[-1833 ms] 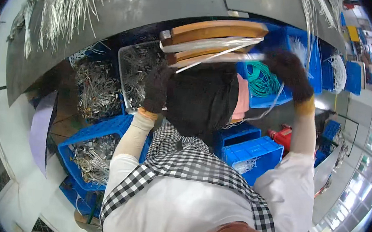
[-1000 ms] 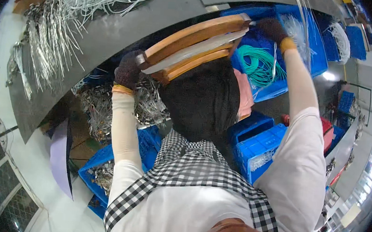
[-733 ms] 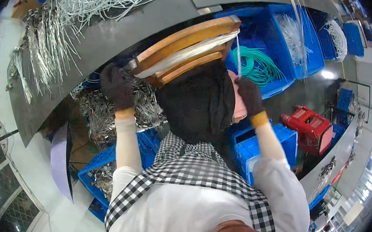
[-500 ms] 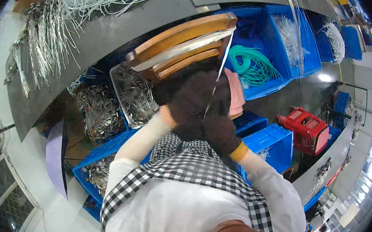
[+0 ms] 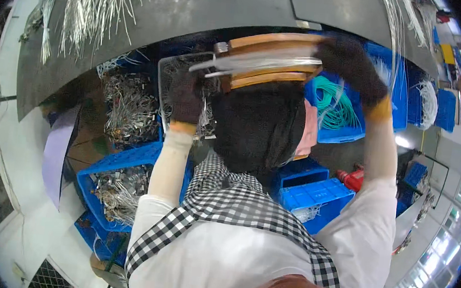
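Note:
A wooden chair (image 5: 270, 78) stands in front of me with its slatted back away from me. A pale, shiny strip (image 5: 266, 64) lies along that back, blurred by motion. My right hand (image 5: 351, 67), in a dark glove with a yellow cuff, is at the right end of the chair back, over the strip's end; its fingers are smeared. My left hand (image 5: 186, 98), gloved alike, hovers left of the chair, below the strip's loose left ends and in front of a tray of metal parts. Its fingers are too dark and blurred to read. Black cloth (image 5: 257, 124) covers the seat.
A grey table (image 5: 210, 11) with bundled wires (image 5: 96, 11) curves across the far side. Blue crates (image 5: 118, 152) of metal parts stand at left. At right are a crate with green cable (image 5: 334, 104), a pink cloth (image 5: 308, 129), stacked blue crates (image 5: 314, 195) and a red object (image 5: 351, 179).
My hands were together over the chair seat and have parted, left hand to the left, right hand up and right to the chair back. The view has shifted.

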A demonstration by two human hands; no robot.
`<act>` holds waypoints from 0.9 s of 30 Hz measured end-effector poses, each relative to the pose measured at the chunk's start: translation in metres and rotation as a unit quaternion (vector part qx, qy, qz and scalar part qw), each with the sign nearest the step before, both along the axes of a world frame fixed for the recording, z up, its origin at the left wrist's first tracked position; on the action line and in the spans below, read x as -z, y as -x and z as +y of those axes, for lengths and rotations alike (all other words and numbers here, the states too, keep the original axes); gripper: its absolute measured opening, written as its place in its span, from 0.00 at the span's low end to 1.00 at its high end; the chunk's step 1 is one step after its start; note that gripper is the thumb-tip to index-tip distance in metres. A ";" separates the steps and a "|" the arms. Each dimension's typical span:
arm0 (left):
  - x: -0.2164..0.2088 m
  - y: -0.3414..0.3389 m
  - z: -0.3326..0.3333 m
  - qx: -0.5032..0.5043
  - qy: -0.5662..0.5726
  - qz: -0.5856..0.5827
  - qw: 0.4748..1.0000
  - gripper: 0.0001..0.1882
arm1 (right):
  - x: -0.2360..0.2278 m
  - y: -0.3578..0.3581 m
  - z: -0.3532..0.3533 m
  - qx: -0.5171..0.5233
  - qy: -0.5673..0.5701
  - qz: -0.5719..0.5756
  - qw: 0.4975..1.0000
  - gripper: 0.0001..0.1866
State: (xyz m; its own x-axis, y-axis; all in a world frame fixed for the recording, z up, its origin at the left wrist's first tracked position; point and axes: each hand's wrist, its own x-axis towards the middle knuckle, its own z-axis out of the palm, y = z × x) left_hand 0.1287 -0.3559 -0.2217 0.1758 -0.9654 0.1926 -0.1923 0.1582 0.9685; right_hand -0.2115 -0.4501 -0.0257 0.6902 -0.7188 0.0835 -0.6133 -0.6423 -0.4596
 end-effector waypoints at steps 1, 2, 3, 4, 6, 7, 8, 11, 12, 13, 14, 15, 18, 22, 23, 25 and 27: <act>0.003 -0.004 -0.012 0.013 0.022 -0.076 0.997 0.11 | 0.001 -0.013 -0.033 0.053 -0.127 -0.027 0.990 0.11; 0.004 -0.009 -0.025 0.021 0.048 -0.150 0.987 0.11 | 0.002 -0.019 -0.060 0.082 -0.240 -0.055 0.966 0.11; 0.005 -0.011 -0.039 0.055 0.050 -0.161 0.984 0.12 | 0.008 -0.028 -0.091 -0.064 0.028 -0.004 0.998 0.10; 0.004 -0.010 -0.053 0.092 0.066 -0.166 0.980 0.13 | 0.011 -0.023 -0.109 -0.083 0.116 0.040 0.989 0.11; 0.000 -0.004 -0.076 0.113 0.055 -0.255 0.959 0.17 | 0.021 0.004 -0.139 0.102 -0.037 0.050 0.993 0.11; -0.002 0.004 -0.088 0.112 0.136 -0.293 0.940 0.14 | 0.028 0.027 -0.147 0.241 -0.215 0.038 0.946 0.12; -0.002 0.014 -0.098 0.118 0.199 -0.333 0.914 0.11 | 0.036 0.056 -0.147 0.223 -0.137 0.078 0.962 0.12; 0.001 0.037 -0.116 0.273 0.025 -0.087 0.958 0.15 | 0.067 0.150 -0.120 0.098 0.122 0.210 0.965 0.13; 0.003 0.040 -0.122 0.320 -0.091 0.025 0.943 0.16 | 0.083 0.175 -0.099 0.148 0.117 0.212 0.959 0.13; 0.006 0.042 -0.126 0.366 -0.167 0.094 0.911 0.17 | 0.096 0.197 -0.076 0.219 0.046 0.164 0.961 0.14; 0.009 0.039 -0.128 0.348 -0.170 0.098 0.917 0.18 | 0.112 0.212 -0.047 0.310 -0.071 0.100 0.943 0.14; 0.012 0.036 -0.127 0.324 -0.137 0.108 0.930 0.18 | 0.125 0.221 -0.016 0.408 -0.165 0.030 0.897 0.14; 0.014 0.021 -0.104 0.195 0.086 -0.182 0.960 0.17 | 0.158 0.208 0.088 0.390 -0.069 0.080 0.915 0.10; 0.000 0.041 -0.028 0.047 -0.101 -0.054 0.992 0.18 | 0.175 0.114 0.214 0.483 -0.230 -0.209 0.818 0.14; -0.008 0.055 -0.002 0.081 -0.096 -0.064 0.990 0.18 | 0.176 0.080 0.238 0.405 -0.117 0.043 0.906 0.10; -0.024 0.090 0.027 0.243 0.058 -0.193 0.949 0.21 | 0.174 0.014 0.274 0.298 0.006 0.206 0.932 0.09; -0.039 0.124 0.043 0.326 0.224 -0.230 0.889 0.21 | 0.166 -0.038 0.292 0.245 -0.142 0.166 0.945 0.09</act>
State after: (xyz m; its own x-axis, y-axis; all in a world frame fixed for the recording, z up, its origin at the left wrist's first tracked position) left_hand 0.0042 -0.3133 -0.1823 -0.5899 -0.6413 0.4907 -0.2779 0.7318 0.6223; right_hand -0.1738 -0.1577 -0.1912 0.2241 -0.9193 -0.3235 -0.9452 -0.1242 -0.3018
